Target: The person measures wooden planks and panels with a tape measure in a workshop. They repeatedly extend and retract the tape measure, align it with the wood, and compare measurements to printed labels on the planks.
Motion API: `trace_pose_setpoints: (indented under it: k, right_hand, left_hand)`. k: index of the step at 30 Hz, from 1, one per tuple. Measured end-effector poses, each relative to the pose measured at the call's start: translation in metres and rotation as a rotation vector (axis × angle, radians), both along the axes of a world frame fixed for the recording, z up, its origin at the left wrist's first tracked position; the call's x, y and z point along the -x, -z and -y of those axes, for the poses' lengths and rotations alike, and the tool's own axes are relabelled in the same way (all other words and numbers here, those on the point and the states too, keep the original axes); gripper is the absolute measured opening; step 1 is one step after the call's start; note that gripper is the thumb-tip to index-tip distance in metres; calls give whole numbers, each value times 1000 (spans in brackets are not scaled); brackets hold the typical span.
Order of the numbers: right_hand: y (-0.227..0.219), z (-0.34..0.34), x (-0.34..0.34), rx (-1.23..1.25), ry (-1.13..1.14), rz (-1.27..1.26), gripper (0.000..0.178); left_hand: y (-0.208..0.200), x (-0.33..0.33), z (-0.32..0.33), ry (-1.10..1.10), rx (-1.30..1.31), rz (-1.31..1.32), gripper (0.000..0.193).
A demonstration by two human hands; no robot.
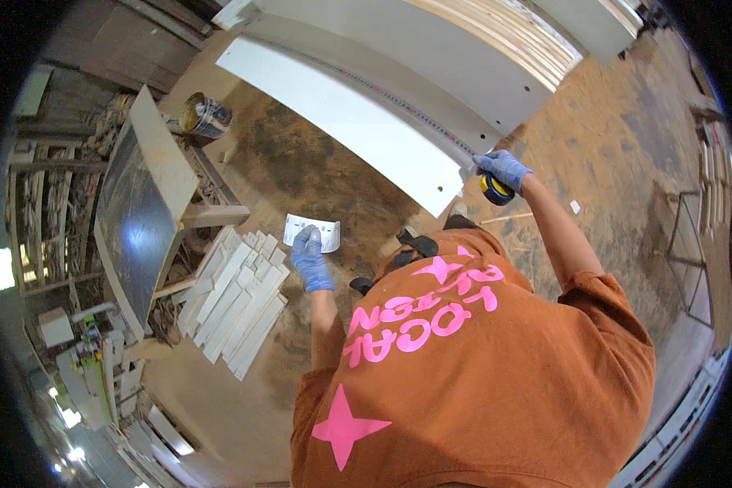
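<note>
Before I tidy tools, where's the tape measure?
The tape measure sits right of centre in the head view, in the right hand, by the white board.

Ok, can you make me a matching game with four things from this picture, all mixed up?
Things:
1. yellow-and-black tape measure
2. small white printed paper
3. pile of long, thin white boards
4. dark cylindrical bucket

Places and states:
A. overlapping one another on the brown floor
B. held in the blue-gloved left hand
C. open at the top
D. held in the blue-gloved right hand

Right pairs: 1-D, 2-B, 3-A, 4-C
</note>
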State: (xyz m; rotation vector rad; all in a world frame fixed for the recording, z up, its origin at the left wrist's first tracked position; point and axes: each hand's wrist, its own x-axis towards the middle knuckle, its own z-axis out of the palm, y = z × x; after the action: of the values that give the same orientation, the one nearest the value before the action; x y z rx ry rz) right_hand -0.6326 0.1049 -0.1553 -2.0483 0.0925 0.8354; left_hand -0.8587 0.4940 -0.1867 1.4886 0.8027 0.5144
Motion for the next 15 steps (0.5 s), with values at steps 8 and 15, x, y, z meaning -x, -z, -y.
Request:
trace_pose_setpoints:
  k: [8, 15]
  right_hand:
    - [6, 40, 35, 151, 70, -24, 45]
    - [39, 45, 36, 164, 93, 14, 44]
  left_hand:
    - [-35, -21, 7, 216, -177, 8, 48]
    - [-81, -51, 20, 338, -469, 114, 93]
